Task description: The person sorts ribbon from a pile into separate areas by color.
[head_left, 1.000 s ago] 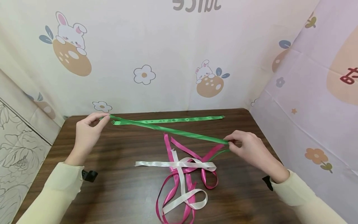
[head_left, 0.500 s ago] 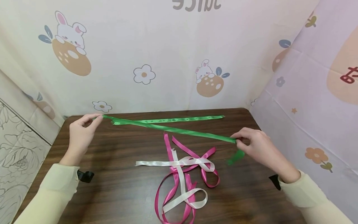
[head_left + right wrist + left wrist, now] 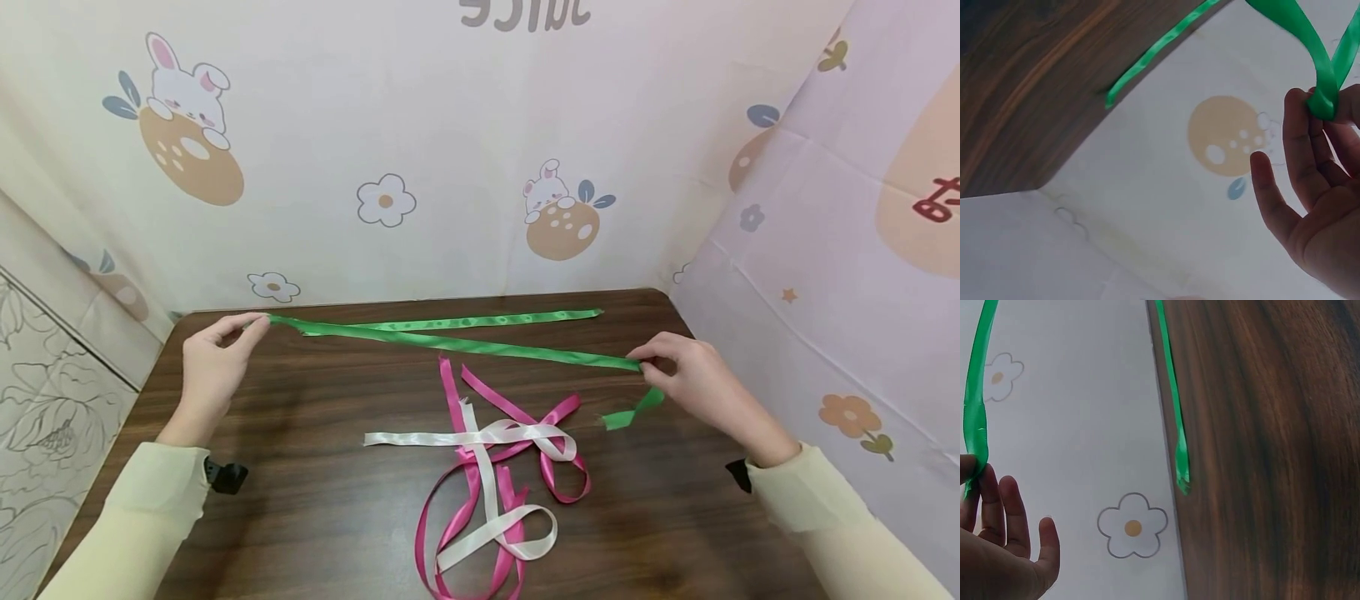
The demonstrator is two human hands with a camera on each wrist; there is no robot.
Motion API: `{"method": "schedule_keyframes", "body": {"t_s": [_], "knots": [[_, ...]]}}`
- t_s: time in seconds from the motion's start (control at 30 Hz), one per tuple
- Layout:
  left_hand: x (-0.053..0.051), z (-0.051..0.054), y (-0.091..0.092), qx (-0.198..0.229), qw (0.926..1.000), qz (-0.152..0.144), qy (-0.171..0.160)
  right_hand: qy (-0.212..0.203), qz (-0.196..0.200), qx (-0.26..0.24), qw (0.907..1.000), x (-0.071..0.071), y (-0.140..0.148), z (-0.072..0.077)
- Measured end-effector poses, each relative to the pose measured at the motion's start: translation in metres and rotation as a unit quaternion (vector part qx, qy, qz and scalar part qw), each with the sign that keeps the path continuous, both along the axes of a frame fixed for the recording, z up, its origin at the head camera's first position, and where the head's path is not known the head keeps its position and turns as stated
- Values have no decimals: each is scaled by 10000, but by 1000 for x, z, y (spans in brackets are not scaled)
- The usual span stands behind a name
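A green ribbon (image 3: pixel 480 346) is stretched between the two hands above the table's far part. My left hand (image 3: pixel 213 367) pinches its left end between thumb and finger; in the left wrist view the same hand (image 3: pixel 1007 544) has its other fingers loosely bent. On the right, my right hand (image 3: pixel 693 383) pinches the ribbon, and a short tail (image 3: pixel 630 414) hangs below it. The right wrist view shows that hand (image 3: pixel 1329 187) with the ribbon (image 3: pixel 1322 103) folded at the fingertips. Behind, a second green ribbon (image 3: pixel 517 319) lies along the far edge.
Pink ribbons (image 3: pixel 450 392) and white ribbons (image 3: pixel 420 438) lie crossed and looped over one another at the middle and front of the brown table (image 3: pixel 315 517). A patterned cloth (image 3: pixel 450 108) hangs behind the table, with another (image 3: pixel 825 275) on the right side.
Both hands have moved farther apart, the left one leftward and the right one rightward and slightly up. The held ribbon spans a wider, flatter line, and its tail has swung clear of the pink ribbon.
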State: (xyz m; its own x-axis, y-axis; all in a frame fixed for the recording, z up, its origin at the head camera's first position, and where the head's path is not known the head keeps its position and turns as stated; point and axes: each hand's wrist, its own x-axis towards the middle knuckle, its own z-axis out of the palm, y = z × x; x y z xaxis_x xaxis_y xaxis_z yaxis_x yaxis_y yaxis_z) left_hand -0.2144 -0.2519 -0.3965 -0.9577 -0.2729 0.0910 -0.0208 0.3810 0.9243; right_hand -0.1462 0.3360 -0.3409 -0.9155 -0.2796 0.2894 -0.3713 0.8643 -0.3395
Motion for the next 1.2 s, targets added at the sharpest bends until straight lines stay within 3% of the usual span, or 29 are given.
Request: {"method": "schedule_keyframes", "body": {"t_s": [0.57,1.2], "knots": [[-8,-22,-21,-37,9981,86,-617,138,-626,-72,9979,-31,41,-28],[-23,-45,-20,-582,9939,-118,-933,-681,-1570,-376,9845,-78,63,-56]]}}
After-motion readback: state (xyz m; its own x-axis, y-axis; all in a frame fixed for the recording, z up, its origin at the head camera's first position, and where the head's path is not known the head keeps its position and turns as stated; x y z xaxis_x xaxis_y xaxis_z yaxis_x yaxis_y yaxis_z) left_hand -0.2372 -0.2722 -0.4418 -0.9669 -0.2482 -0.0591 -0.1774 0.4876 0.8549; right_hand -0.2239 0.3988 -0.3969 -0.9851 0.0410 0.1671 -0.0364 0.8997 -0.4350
